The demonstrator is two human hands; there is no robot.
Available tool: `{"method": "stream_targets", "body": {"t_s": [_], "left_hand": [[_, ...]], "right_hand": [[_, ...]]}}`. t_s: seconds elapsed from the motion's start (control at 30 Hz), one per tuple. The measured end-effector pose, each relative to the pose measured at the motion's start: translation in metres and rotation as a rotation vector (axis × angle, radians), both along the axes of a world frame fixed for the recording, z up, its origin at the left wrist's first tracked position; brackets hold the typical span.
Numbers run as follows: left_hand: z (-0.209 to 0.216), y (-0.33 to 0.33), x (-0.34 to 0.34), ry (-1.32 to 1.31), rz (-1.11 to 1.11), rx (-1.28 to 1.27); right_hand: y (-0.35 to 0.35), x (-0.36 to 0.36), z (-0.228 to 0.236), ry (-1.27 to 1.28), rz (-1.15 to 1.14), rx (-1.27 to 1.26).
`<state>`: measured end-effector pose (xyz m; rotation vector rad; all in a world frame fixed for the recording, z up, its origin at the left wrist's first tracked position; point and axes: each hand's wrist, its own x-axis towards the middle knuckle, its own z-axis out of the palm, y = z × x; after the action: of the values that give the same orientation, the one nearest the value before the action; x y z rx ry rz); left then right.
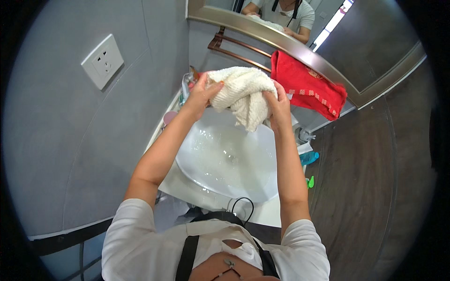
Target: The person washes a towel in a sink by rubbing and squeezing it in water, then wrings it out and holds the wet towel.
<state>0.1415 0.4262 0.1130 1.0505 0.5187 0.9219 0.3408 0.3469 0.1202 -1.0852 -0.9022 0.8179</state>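
Note:
A cream-white towel (241, 91), bunched and partly folded, is held up above the far side of a white washbasin (185, 152). My left hand (202, 96) grips its left end, the thumb lying on the front of the cloth. At the towel's right end my right hand (277, 105) has its thumb in front and its fingers behind. A loose corner hangs down between the hands over the basin. Cloudy, whitish water stands in the basin, with a drain fitting (233, 160) showing through it. The towel hides the faucet area.
A red towel (307, 86) hangs from a copper-coloured rail (243, 54) under a framed mirror (290, 40). On the counter's right stand a pump dispenser (305, 136), a blue bottle (309, 158) and a green-topped item (310, 182). A pink round item (169, 117) sits left, below a wall socket (103, 62).

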Motion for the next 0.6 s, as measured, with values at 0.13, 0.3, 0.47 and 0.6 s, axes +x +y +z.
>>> {"method": "stream_targets", "body": {"t_s": [0.13, 0.3, 0.47, 0.6], "left_hand": [[-0.054, -0.026, 0.004, 0.093, -0.122, -0.137], [-0.147, -0.034, -0.008, -0.409, -0.094, -0.525], [-0.157, -0.082, -0.041, -0.328, -0.119, -0.143], [-0.209, -0.113, -0.087, -0.196, -0.072, -0.222]], "right_hand": [[-0.018, -0.028, -0.018, 0.301, 0.441, -0.102], [-0.04, -0.041, -0.052, 0.292, 0.565, -0.295], [-0.078, 0.003, -0.165, -0.008, 0.167, -0.656], [-0.113, 0.028, -0.287, -0.464, 0.128, -0.858]]}}
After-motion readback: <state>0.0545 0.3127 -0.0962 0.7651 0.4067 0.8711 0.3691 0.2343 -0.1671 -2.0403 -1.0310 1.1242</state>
